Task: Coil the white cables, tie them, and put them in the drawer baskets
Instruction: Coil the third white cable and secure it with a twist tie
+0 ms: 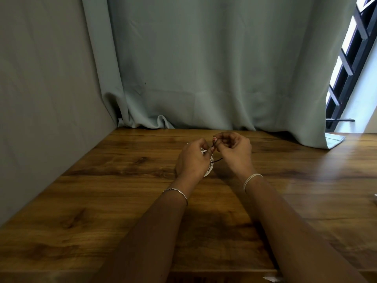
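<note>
Head view: your left grip (191,160) is curled round the white cable coil (210,169). Most of the coil is hidden behind the hand; only its right edge and a bit at the top show. Can't tell if the coil rests on the tabletop (102,201) or hangs just above it.

Your right grip (234,153), just right of the coil, is closed on a thin dark tie (218,159), pinched at the fingertips. The tie runs across the coil's right edge, and one end sticks out to the right. So you're likely at the tying step, with the coiling done.

To do it well:
- Clamp the loops flat with the left thumb so none springs out.
- Pass the tie through the coil's centre so it catches every loop.
- Pull it snug, then twist or knot it hard against the coil, not out at the ends.
- Don't cinch so hard that the cable kinks.

The drawer baskets aren't in view, so find them before you let go.
</note>
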Tool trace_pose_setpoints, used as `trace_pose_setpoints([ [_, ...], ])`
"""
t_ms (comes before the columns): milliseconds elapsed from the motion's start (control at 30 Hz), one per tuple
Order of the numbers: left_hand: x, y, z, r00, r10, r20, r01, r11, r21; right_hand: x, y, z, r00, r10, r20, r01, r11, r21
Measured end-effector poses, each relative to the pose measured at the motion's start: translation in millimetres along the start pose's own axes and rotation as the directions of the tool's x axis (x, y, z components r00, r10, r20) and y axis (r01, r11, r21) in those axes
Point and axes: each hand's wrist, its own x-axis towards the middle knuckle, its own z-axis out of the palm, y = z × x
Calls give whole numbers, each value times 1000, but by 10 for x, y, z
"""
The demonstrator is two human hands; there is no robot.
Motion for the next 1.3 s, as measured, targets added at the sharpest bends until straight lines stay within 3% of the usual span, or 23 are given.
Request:
trace_pose_setpoints([
  [467,-13,19,-76,997,-54,-49,53,998,-29,-39,-43,10,999,-9,45,7,999,40],
  [733,-46,55,-88,994,82,-76,-75,993,88,-42,-52,-4,1000,-6,21,5,999,51],
  [867,-59,52,-81,982,166,-93,-151,976,155,-37,-64,-22,998,37,49,-43,989,143],
  [1100,-71,43,-88,980,173,-99,-156,974,164,-93,-104,-54,985,126,120,-157,942,295],
  [1300,-68,33,-80,980,185,-79,-170,972,164,-92,-134,-67,985,124,116,-153,948,279],
])
